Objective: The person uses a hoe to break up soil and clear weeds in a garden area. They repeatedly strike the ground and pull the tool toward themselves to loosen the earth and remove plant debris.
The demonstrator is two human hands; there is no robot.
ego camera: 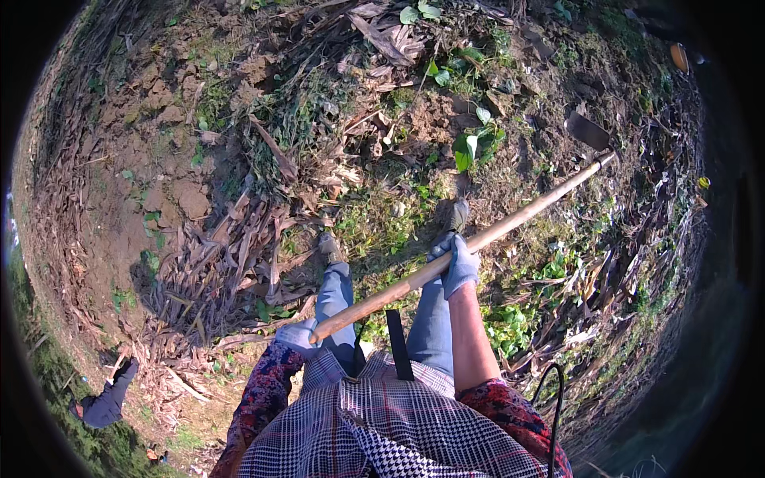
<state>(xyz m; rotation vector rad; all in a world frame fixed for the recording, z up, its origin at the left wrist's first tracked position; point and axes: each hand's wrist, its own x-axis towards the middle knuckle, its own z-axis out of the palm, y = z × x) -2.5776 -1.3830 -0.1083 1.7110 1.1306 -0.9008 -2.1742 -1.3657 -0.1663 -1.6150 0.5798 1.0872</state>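
A hoe with a long wooden handle [394, 291] slants across my body, from lower left to upper right. Its dark metal blade [587, 131] is at the far upper right, over soil and plant litter; whether it touches the ground I cannot tell. My right hand [460, 266], in a grey-blue glove, grips the handle near its middle, above my right leg. Near the butt end, my gloved left hand [297, 336] is closed against the handle, its fingers partly hidden. Both my shoes stand on the weedy ground beyond the handle.
Dry stalks and leaves [239, 257] lie heaped to the left, beside bare brown soil [191, 197]. Leafy green plants [472, 146] grow ahead, and low weeds [508, 325] on the right. A person in dark clothes [107, 400] bends over at the far lower left.
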